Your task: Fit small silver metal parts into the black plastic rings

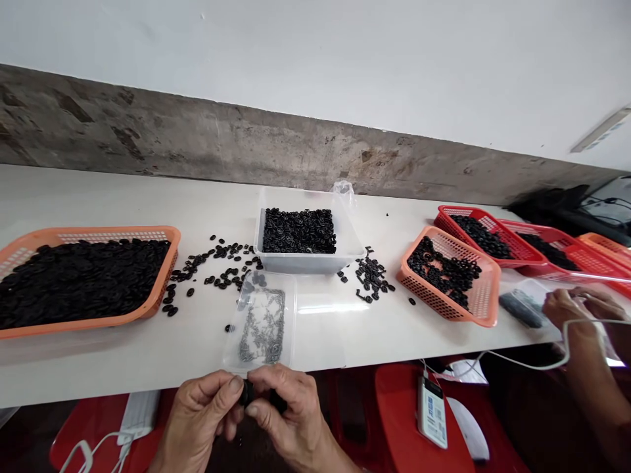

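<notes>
At the table's front edge, my left hand point(210, 410) pinches a small black round part point(246, 393) between thumb and fingertips. My right hand point(293, 414) closes on the same part from the other side, thumb below and index finger above. Its exact kind is partly hidden by the fingers. Just beyond my hands lies a shallow clear plastic tray point(290, 299) with many tiny metal pieces point(263, 325). Behind it stands a translucent white bin point(300, 264) holding small black pieces point(298, 230).
An orange basket point(172, 253) of black oval parts stands left, and a smaller orange basket point(488, 299) right. Loose black parts point(372, 276) lie around the bin. Red baskets point(513, 253) and a co-worker's hands point(582, 305) are farther right. A white cable point(527, 364) crosses the edge.
</notes>
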`<state>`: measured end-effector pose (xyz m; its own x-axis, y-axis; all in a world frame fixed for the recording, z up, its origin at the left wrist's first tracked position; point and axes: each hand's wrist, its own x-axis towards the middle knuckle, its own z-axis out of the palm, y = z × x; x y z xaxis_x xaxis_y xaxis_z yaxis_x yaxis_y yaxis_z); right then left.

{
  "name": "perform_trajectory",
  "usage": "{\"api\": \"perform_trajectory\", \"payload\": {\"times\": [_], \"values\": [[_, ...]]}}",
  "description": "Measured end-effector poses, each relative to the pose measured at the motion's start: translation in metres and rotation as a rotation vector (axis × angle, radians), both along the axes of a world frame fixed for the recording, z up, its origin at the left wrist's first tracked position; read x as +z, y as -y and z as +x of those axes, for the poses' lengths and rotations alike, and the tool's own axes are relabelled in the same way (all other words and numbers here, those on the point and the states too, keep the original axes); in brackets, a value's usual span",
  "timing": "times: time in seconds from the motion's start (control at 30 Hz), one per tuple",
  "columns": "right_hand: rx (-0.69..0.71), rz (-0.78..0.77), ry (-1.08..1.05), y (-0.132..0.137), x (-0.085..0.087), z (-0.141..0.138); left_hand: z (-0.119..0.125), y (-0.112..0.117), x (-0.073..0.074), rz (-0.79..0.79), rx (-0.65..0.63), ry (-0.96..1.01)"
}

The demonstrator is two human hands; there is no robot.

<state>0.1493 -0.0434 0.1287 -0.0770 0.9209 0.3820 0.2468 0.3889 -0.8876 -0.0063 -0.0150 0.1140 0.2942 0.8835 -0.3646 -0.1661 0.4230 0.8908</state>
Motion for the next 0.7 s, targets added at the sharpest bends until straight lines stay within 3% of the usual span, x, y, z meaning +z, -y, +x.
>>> {"api": "perform_trajectory", "payload": {"times": [0.13,0.23,0.47,0.7], "values": [[-0.082,0.024,-0.018,0.0008,-0.0029,0.0005,0.0010,0.0013,0.0036,-0.073,-0.031,0.040],[-0.060,0.013,0.006,0.0005,-0.0015,0.0030,0.0005,0.0012,0.0035,-0.080,-0.077,0.046],[-0.001,-0.028,0.455,0.0000,0.0004,0.0045,-0.0014,0.0017,-0.0001,0.062,-0.037,-0.030],[0.045,0.017,0.606,-0.0015,0.0011,0.0087,-0.0014,0.0018,-0.0042,0.112,-0.148,-0.125]]}}
